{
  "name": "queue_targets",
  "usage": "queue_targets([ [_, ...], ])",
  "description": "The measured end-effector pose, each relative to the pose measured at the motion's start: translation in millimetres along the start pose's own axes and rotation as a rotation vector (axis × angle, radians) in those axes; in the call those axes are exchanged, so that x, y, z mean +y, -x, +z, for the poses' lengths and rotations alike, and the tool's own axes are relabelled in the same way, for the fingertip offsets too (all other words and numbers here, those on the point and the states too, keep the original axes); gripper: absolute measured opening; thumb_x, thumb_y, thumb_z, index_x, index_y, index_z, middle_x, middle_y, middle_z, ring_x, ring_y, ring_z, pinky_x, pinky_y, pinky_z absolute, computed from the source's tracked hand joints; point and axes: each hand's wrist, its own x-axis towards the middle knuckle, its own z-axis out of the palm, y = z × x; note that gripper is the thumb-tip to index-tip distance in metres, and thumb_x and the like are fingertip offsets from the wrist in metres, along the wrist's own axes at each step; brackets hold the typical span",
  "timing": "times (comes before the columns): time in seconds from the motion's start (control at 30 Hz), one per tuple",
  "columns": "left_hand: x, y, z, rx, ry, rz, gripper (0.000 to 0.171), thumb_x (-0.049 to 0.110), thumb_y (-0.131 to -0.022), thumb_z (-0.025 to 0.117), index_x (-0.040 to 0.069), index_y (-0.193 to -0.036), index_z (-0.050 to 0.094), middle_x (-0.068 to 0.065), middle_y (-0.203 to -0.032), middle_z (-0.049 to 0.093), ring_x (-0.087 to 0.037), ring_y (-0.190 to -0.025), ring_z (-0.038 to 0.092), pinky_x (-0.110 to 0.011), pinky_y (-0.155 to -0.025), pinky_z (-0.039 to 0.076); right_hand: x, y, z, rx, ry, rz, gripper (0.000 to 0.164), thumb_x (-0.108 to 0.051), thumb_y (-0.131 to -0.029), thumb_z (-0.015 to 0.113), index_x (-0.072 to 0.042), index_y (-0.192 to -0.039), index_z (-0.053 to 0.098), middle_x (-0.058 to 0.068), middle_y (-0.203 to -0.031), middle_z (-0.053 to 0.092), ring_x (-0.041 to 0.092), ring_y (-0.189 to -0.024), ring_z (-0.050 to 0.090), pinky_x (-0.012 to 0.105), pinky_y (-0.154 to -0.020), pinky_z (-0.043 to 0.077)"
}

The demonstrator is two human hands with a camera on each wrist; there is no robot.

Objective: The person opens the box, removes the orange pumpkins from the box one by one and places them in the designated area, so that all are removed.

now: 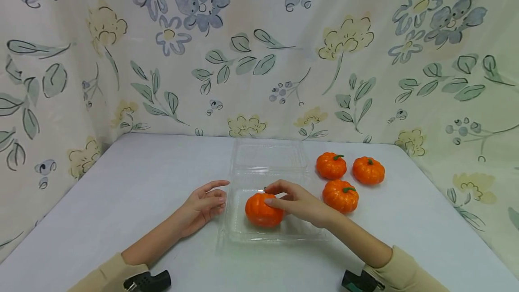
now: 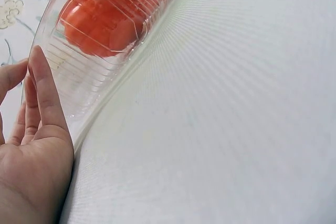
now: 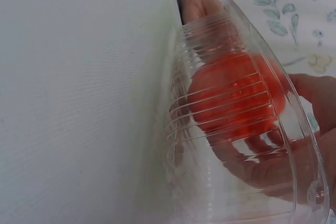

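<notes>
A clear plastic clamshell box [image 1: 279,238] lies opened out on the table, its lid [image 1: 269,153] folded back on the far side. Inside the near half sits a small orange toy pumpkin [image 1: 259,212]. My right hand [image 1: 302,203] holds this pumpkin from its right side and top, thumb and fingers around it. Through the ribbed wall in the right wrist view, the pumpkin [image 3: 231,95] shows with fingers beneath it. My left hand [image 1: 204,206] is at the box's left wall, fingers loosely extended. In the left wrist view, the fingertips of the left hand [image 2: 39,124] are at the wall.
Three more orange pumpkins with green stems, one at the back [image 1: 330,166], one farther right [image 1: 368,171] and one nearer [image 1: 339,196], stand right of the box. A white table [image 1: 162,166] lies beneath, with a floral curtain [image 1: 251,93] behind and at the sides.
</notes>
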Motion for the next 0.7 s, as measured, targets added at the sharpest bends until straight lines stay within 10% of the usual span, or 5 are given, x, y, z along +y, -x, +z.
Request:
queue_targets([
  [0.7,-1.0,-0.6,-1.4,-0.002,-0.016,0.003,0.037,-0.003,-0.105,0.055,0.012,-0.139,0.053,0.002,-0.102,0.065,-0.007,-0.085,0.066,-0.019,-0.084,0.060,-7.1,6.2,2.3,-0.082,0.015,0.147,0.057,-0.026,-0.094,0.077,-0.005,-0.144,0.059,0.013,-0.142,0.061,0.023,-0.120,0.060,0.043,-0.104,0.056],
])
